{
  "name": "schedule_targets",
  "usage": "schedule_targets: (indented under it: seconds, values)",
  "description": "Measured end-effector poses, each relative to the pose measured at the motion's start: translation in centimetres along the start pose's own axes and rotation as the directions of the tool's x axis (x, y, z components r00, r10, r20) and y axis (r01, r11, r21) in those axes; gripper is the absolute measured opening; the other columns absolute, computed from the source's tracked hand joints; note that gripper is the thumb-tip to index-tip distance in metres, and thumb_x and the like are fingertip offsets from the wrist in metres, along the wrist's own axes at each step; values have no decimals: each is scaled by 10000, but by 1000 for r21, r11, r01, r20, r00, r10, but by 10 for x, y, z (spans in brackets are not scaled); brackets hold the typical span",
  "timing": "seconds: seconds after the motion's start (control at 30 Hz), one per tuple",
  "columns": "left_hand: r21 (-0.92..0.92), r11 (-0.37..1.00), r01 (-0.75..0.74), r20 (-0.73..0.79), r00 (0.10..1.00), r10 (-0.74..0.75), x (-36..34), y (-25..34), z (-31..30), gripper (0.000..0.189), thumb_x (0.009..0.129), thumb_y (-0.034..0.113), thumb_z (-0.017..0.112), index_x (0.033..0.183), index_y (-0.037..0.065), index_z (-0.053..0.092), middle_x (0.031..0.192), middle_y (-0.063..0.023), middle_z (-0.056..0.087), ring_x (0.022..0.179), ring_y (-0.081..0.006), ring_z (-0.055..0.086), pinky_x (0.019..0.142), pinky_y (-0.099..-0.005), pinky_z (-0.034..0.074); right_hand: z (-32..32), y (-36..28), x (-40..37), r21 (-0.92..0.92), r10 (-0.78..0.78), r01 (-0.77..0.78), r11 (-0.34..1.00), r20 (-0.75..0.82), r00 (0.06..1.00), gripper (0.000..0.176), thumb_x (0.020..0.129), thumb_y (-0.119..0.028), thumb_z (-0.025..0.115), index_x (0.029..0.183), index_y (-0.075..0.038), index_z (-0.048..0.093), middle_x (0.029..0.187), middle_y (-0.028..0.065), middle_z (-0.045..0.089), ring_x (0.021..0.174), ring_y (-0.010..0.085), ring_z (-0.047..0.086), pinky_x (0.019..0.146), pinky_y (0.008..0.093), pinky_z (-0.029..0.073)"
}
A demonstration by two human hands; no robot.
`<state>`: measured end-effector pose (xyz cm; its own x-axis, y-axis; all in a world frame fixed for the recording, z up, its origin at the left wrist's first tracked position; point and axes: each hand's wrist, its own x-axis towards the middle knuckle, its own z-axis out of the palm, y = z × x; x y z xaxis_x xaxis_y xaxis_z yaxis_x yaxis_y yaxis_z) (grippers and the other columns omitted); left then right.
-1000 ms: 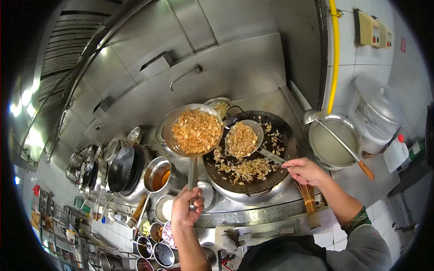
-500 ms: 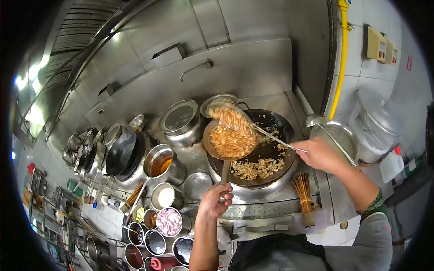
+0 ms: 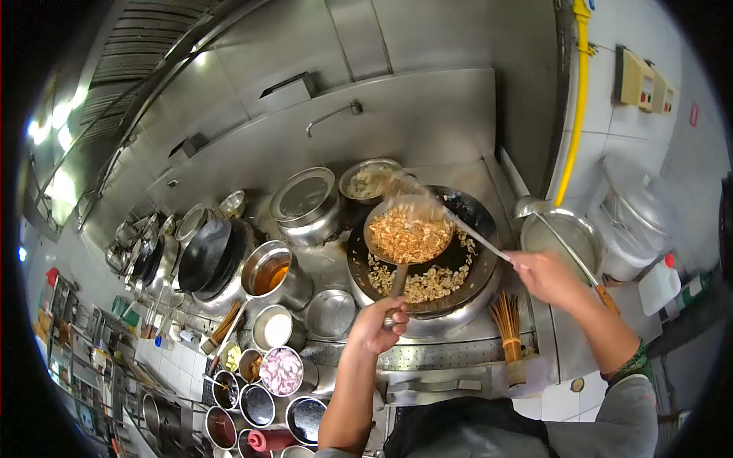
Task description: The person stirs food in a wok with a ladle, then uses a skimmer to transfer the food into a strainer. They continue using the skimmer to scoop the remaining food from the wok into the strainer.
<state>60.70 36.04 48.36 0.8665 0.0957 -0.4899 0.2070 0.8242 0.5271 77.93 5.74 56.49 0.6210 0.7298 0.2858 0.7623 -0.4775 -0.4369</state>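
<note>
My left hand (image 3: 379,324) is closed round the straight handle of a round strainer (image 3: 401,284), palm turned up. Golden-brown fried bits (image 3: 408,235) heap in the strainer, which is held over the wok. From the right, my right hand (image 3: 546,275) grips a long-handled skimmer (image 3: 475,231). Its head is smeared by motion above the strainer's far edge. Below, the dark wok (image 3: 489,267) sits on the burner, with pale golden bits (image 3: 439,285) spread along its near side.
A steel pot of amber liquid (image 3: 269,284), a bowl of sliced onions (image 3: 281,371) and several seasoning containers stand on the left. Behind are a lidded pot (image 3: 305,200) and a bowl (image 3: 369,183). A bamboo brush (image 3: 509,328) and a large sieve (image 3: 565,240) are on the right.
The strainer and my left hand have shifted right over the wok. The skimmer, earlier tipped with food on it, now shows as a blur without a visible load.
</note>
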Motion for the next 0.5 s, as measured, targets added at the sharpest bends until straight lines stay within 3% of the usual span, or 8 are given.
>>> schedule_targets:
  seconds: [0.1,0.2,0.3,0.4,0.5]
  values:
    - [-22,1000,-1,24,1000,2,-5,2,-6,81,948,83,597,978,36,539,815,-39,563,611,-93,488,500,-242,359,-20,13,10,-14,116,-116,993,-8,993,276,906,-81,572,1140,-64,718,907,237,693,826,420,680,764,479,548]
    - [55,997,-56,-90,994,61,-15,2,0,95,939,86,614,964,36,537,801,-33,550,606,-94,484,497,-244,355,-12,54,16,-111,61,-67,992,-61,996,260,903,-87,571,1106,-35,725,986,233,702,930,415,676,856,473,539]
    - [86,992,-92,-120,988,102,-21,11,-7,96,934,86,619,938,39,536,798,-38,547,598,-100,482,494,-249,355,-1,75,15,-96,118,-119,988,-18,993,252,898,-95,574,1083,-20,728,1056,221,705,1018,404,661,935,472,517]
    - [92,986,-136,-105,984,146,-29,23,-9,91,930,81,615,942,34,538,819,-48,549,599,-102,483,490,-251,356,4,81,19,-75,126,-126,989,5,992,264,896,-105,573,1095,-22,724,1077,217,705,1022,407,660,940,481,515]
    - [118,978,-174,-70,981,183,-34,33,-12,85,928,75,606,960,27,544,835,-55,554,604,-102,486,487,-252,358,24,93,32,-142,162,-172,975,-76,984,288,889,-97,563,1121,-24,716,1081,213,705,1023,408,661,939,484,514]
